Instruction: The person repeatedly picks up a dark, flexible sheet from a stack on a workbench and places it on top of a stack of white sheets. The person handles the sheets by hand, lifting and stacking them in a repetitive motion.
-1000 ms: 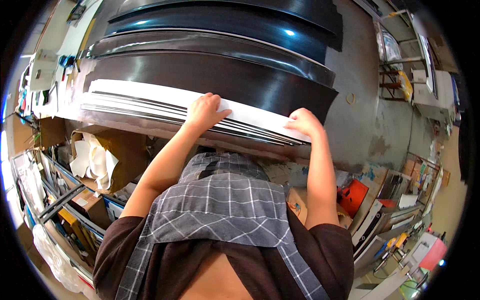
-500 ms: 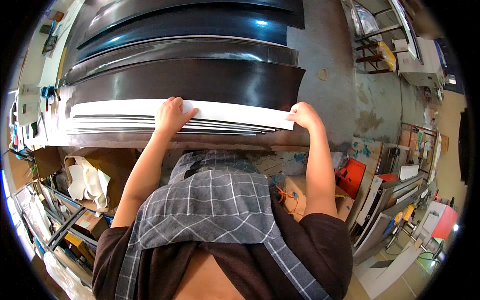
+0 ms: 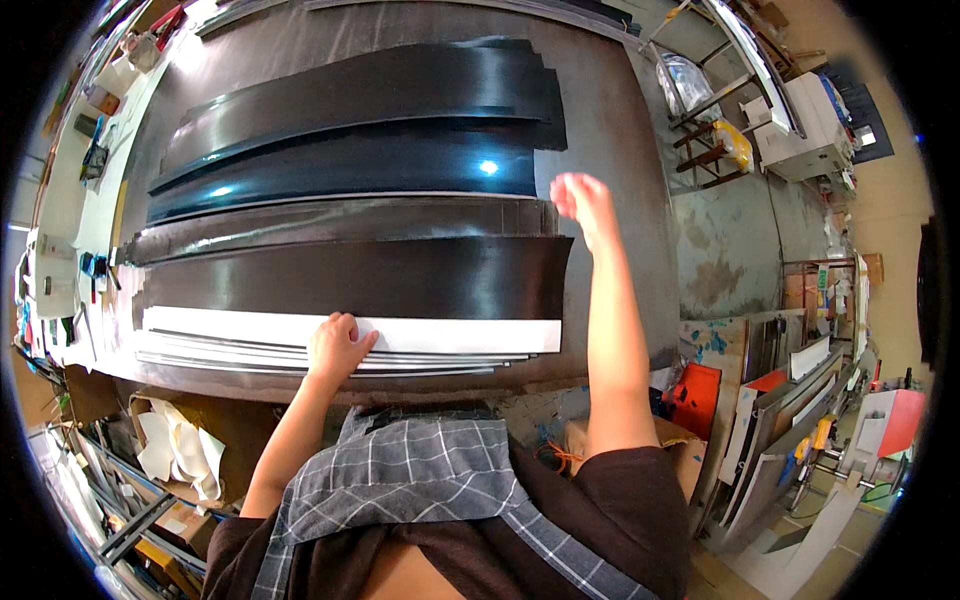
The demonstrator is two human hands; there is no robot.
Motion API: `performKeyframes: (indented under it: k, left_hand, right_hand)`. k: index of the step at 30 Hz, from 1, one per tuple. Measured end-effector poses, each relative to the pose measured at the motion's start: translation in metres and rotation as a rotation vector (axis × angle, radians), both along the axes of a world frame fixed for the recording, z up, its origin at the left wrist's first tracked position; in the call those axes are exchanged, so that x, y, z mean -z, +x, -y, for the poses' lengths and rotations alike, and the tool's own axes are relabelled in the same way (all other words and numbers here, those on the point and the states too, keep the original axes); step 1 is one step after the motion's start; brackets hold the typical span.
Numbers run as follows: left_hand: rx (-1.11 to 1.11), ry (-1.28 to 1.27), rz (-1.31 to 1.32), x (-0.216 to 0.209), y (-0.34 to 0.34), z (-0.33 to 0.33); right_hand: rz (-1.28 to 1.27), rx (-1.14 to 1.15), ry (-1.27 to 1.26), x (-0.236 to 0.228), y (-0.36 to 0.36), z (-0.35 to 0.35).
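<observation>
A stack of long, narrow white sheets [image 3: 460,333] with dark edges showing between them lies along the near side of the dark table [image 3: 625,270]. Over the top sheet, right of the stack's middle, my left hand [image 3: 341,348] rests with curled fingers at its far edge and the thumb pointing right. My right hand [image 3: 582,205] is raised away from the stack, above the right ends of the dark sheets, its fingers curled in. Whatever it might hold is hidden. Just beyond the white stack lies a wide black sheet [image 3: 350,280], its right corner bent up.
More glossy black sheets [image 3: 350,165] overlap farther back. Tools line a pale bench [image 3: 110,190] at the left. Below the table stand a box with crumpled white material [image 3: 180,450] and an orange-red object [image 3: 692,400]. Leaning panels [image 3: 780,400] and a metal rack [image 3: 715,100] are on the right.
My right hand has let go of the white sheet's right end and moved away over the table. My left hand stays on the stack. The view has tilted to show more of the far table.
</observation>
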State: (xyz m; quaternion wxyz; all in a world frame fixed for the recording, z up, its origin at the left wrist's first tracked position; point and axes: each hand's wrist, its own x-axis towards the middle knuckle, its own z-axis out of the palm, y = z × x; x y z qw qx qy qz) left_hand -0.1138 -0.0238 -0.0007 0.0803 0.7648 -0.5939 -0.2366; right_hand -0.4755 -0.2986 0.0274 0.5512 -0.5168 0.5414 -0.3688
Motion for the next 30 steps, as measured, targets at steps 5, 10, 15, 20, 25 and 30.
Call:
performKeyframes:
  k: [5,10,15,20,25,30]
  left_hand:
    - [0.028,-0.018,-0.152,0.0,0.011,0.002]
    - [0.027,0.02,-0.279,0.002,0.026,0.001]
    - [-0.068,0.073,-0.396,-0.006,0.027,0.009]
    - [-0.104,0.117,-0.496,-0.012,0.024,0.018]
    - [-0.02,0.092,-0.578,-0.014,0.029,0.041]
    - [-0.277,-0.114,-1.008,-0.01,0.041,0.095]
  right_hand:
    - [0.251,0.22,0.184,0.015,0.032,0.135]
    - [0.086,0.333,0.317,0.035,0.041,0.208]
    - [-0.085,0.41,0.397,0.055,0.037,0.247]
    - [-0.294,0.374,0.275,0.065,0.033,0.269]
    - [-0.537,-0.035,-0.138,0.025,0.049,0.264]
    - [-0.705,-0.057,-0.939,-0.145,0.142,0.088]
